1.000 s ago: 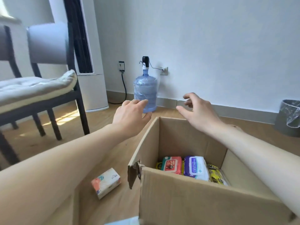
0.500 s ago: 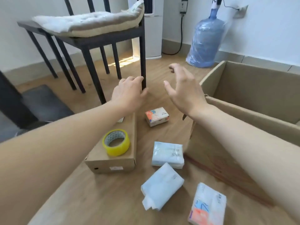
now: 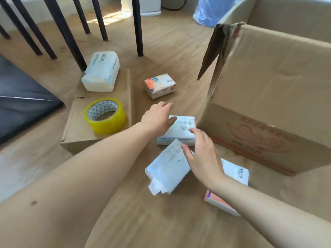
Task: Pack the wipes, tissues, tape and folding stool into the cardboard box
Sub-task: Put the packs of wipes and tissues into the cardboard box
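Left fingers (image 3: 165,106) are out straight and relaxed, thumb laid on the far-left corner of a white tissue pack (image 3: 181,129), nothing gripped yet. The right fingers (image 3: 194,131) are spread and loose too, reaching over that same pack's near edge. The left hand (image 3: 155,119) and right hand (image 3: 204,158) bracket it from both sides, which looks like a two-handed scoop being set up, since soft plastic-wrapped paper sags if pinched one-handed. Just nearer lies a second white pack (image 3: 166,169), crinkled film with its loose end splayed open, touching the first. A third pack (image 3: 236,171) peeks out under the right forearm, orange at one end. Farther off, a small orange-and-white tissue pack (image 3: 160,85) sits alone on the wood floor (image 3: 170,43). To the left, a flat carton (image 3: 77,135) carries a glossy yellow tape roll (image 3: 104,116) and a plump white tissue brick (image 3: 101,71). On the right stands the big cardboard box (image 3: 268,97), corrugated, one corner torn, mouth open and close by, a short lift from the packs. No stool that I can make out.
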